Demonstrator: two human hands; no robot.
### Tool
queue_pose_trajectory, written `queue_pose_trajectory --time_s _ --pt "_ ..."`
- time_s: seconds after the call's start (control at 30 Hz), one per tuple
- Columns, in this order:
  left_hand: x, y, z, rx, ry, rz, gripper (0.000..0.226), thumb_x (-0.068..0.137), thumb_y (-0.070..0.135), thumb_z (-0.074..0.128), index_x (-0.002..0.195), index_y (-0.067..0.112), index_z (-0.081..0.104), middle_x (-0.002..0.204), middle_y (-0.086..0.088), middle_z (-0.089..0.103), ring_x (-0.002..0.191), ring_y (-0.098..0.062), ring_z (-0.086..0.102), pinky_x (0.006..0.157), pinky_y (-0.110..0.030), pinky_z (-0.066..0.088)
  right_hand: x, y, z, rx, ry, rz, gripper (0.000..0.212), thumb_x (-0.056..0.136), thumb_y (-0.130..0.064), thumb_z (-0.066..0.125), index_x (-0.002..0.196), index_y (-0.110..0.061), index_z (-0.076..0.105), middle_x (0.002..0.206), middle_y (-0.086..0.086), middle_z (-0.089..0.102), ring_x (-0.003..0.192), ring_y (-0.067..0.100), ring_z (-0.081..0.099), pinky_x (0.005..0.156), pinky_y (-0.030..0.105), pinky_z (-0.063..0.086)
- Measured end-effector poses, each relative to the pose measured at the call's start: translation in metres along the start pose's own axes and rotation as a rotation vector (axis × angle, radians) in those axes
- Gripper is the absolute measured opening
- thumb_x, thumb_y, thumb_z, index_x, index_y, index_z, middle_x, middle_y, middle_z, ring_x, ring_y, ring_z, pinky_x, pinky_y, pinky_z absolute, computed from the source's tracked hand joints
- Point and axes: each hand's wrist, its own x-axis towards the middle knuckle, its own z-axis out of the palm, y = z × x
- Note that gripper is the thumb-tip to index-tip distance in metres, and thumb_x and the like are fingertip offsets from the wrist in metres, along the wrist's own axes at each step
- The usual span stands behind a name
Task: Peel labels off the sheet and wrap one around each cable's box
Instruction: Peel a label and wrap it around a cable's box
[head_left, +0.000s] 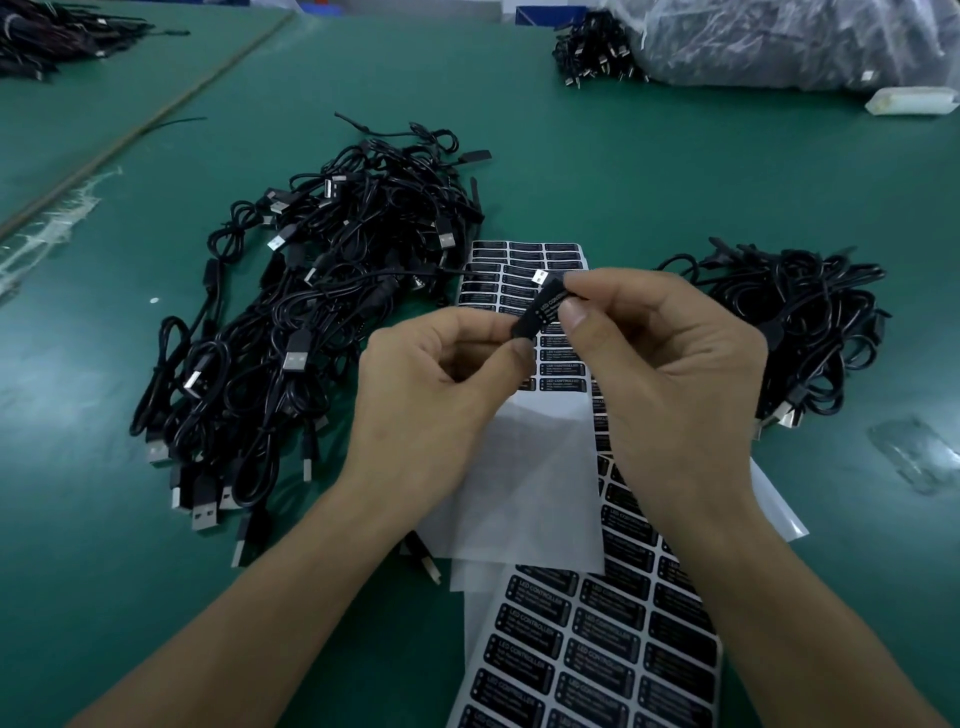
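Head view: both hands are up over the green worktop (623, 171), working on one small black cable box (540, 310) between them. The left hand (431, 379) pinches the lower end of the box with thumb and forefinger, and the rest of its fingers (467, 332) are curled in toward the palm. The right hand (670, 364) pinches the upper end the same way, thumb pressed on the front face and forefinger over the top.

The box sits tilted, with a black "LED CONTROLLER" label (549, 304) showing on the side facing the camera. Can't really tell if the label goes all the way round, since the back is hidden.

Right below the hands is a partly used label sheet (511, 262) with blank white backing (535, 493) toward the near end, and it overlaps a fuller label sheet (597, 639) closest to the camera. A big tangle of black USB cables (311, 312) sits just left of the sheets, and a smaller bundle of cables (795, 322) is off to the right. At the far right edge there's a clear plastic bag (779, 41) stuffed with more dark cables.
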Motion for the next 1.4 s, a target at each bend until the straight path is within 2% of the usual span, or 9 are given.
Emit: queue_pose_trajectory --time_s 0.17,0.3,0.5,0.83,1.3,1.4 --pt "-0.001 0.002 0.001 -0.011 0.004 0.013 0.010 0.083 0.018 0.074 0.085 0.028 0.076 0.074 0.004 0.076 0.066 -0.009 0.069 0.064 -0.021 0.056 0.001 0.000 0.000 0.072 -0.037 0.045 0.029 0.089 0.000 0.070 0.099 -0.027 0.068 0.075 -0.001 0.071 0.068 0.006 0.062 0.068 0.017 0.052" --pt "-0.002 0.004 0.000 -0.016 0.015 0.014 0.016 0.084 0.014 0.076 0.082 0.030 0.075 0.073 0.004 0.076 0.065 -0.009 0.070 0.064 -0.020 0.057 0.001 0.000 0.000 0.141 -0.052 0.128 0.040 0.086 0.001 0.073 0.106 -0.029 0.055 0.074 0.000 0.073 0.067 0.010 0.065 0.066 0.020 0.053" --pt "-0.003 0.007 -0.001 0.008 -0.002 0.023 0.020 0.086 0.008 0.077 0.085 0.028 0.075 0.074 0.006 0.076 0.066 -0.009 0.071 0.064 -0.018 0.056 0.000 -0.003 0.000 0.118 -0.035 0.161 0.041 0.084 -0.001 0.076 0.096 -0.024 0.045 0.075 -0.003 0.075 0.071 0.012 0.070 0.070 0.019 0.052" --pt "-0.003 0.009 -0.001 0.001 -0.005 0.003 0.028 0.084 0.006 0.079 0.078 0.033 0.075 0.071 0.005 0.076 0.063 -0.006 0.069 0.063 -0.016 0.055 0.001 -0.003 0.001 0.072 -0.008 0.160 0.041 0.082 0.000 0.078 0.088 -0.023 0.046 0.074 -0.006 0.074 0.071 0.010 0.070 0.068 0.018 0.052" --pt "-0.001 0.010 -0.003 -0.074 -0.068 -0.080 0.009 0.083 0.006 0.077 0.090 0.011 0.076 0.076 -0.003 0.077 0.064 -0.008 0.069 0.064 -0.015 0.054 0.001 -0.001 0.000 -0.008 -0.008 0.136 0.039 0.082 -0.004 0.079 0.086 -0.026 0.046 0.076 -0.010 0.073 0.071 0.009 0.070 0.067 0.018 0.053" --pt "0.002 0.011 -0.005 -0.127 -0.084 -0.117 0.012 0.080 0.005 0.078 0.087 0.014 0.076 0.076 -0.005 0.077 0.065 -0.010 0.069 0.066 -0.017 0.055 0.001 -0.001 0.000 -0.006 -0.012 0.130 0.040 0.083 -0.003 0.078 0.085 -0.027 0.046 0.075 -0.010 0.073 0.070 0.008 0.069 0.067 0.016 0.051"
